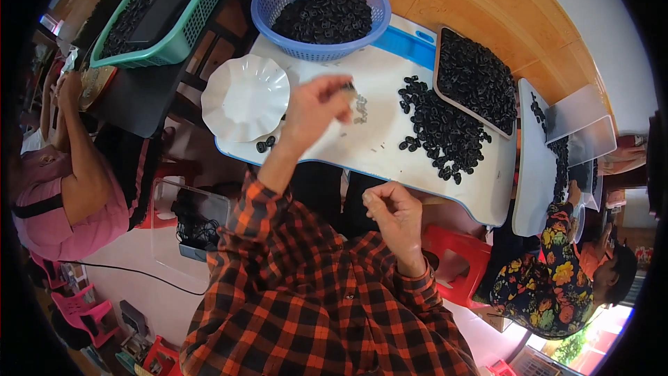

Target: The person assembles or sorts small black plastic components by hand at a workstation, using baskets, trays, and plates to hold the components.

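My left hand (pixel 311 113) is over the white table (pixel 327 150), right of a scalloped white plate (pixel 243 101). Its fingers are curled in, slightly blurred, with a small black piece (pixel 348 86) at the tips. At the table's front edge my right hand (pixel 398 221) has thumb and forefinger pinched together; whatever lies between them is too small to make out. Small greyish bits (pixel 360 108) are scattered beside my left hand. To the right spreads a loose heap of small black oval pieces (pixel 445 132). A few more black pieces (pixel 265 144) lie by the plate.
A blue-purple basket (pixel 320 50) of black pieces stands at the back. A tilted tray (pixel 437 76) heaped with them sits at the right. Left is a green basket (pixel 182 35). People work on both sides, one in pink (pixel 73 202), one in a floral top (pixel 550 285). A red stool (pixel 459 264) is nearby.
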A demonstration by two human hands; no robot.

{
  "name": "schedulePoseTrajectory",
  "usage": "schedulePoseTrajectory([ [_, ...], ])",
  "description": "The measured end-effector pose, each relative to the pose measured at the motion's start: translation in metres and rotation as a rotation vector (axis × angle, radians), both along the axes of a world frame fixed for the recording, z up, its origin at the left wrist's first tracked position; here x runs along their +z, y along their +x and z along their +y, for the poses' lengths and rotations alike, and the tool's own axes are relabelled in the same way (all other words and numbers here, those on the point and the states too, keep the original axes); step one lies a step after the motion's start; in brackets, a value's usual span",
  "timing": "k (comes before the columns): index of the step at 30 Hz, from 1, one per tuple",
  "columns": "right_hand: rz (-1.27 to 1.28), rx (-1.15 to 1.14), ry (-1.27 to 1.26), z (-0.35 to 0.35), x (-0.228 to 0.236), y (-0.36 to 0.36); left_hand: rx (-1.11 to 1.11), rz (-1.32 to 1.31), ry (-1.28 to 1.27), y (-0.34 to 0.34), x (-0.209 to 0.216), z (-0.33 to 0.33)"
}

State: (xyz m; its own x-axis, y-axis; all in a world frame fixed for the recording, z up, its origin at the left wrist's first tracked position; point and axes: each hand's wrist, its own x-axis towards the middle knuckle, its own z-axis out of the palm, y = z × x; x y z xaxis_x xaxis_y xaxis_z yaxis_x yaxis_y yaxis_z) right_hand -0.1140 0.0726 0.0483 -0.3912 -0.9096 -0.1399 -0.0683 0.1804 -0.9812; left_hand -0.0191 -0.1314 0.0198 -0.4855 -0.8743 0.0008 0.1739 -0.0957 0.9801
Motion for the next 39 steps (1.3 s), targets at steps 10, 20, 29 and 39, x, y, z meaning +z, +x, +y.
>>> schedulePoseTrajectory([
  [10,0.154,0.173,-0.292,0.013,0.064,0.027,0.374,0.013,-0.134,0.002,-0.010,-0.013],
  [20,0.212,0.575,-1.152,0.022,0.131,0.070,0.046,-0.051,0.007,0.025,-0.103,0.133],
  [29,0.651,0.465,-1.176,0.062,0.168,0.068,-0.189,-0.495,-0.504,0.021,-0.188,0.148],
  [39,0.617,0.369,-1.030,0.107,0.188,0.049,-0.272,-0.487,-0.435,0.016,-0.179,0.149],
])
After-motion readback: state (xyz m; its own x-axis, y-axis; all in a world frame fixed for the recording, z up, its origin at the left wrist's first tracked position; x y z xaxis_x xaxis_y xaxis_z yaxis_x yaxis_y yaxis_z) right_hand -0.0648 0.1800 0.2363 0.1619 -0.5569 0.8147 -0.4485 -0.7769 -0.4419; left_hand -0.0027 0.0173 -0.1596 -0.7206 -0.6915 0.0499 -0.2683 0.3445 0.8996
